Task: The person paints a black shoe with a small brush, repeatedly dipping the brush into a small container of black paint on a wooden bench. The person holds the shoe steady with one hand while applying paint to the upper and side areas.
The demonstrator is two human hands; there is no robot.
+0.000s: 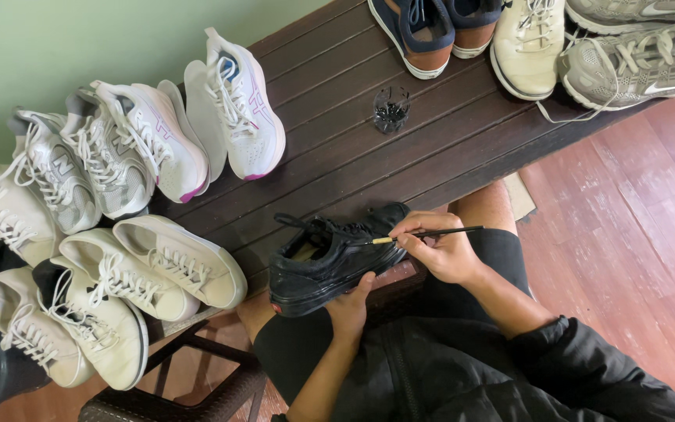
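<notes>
**Painting a black shoe amid sneakers**

Gripping a thin brush (423,234), the right hand (443,250) touches its tip to the black shoe (330,262), which the left hand (351,306) clasps from below at the dark bench (400,156) edge. White sneakers (119,258) crowd left; a small glass (391,109) stands behind.

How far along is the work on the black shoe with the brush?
Done: the black shoe already looks evenly dark over the upper that shows. In hand: the left hand steadies its sole edge while the right hand holds a thin paintbrush, tip at the laces. Left: cannot tell for its hidden far side; the small glass of black liquid stands apart on the dark wooden bench.
</notes>
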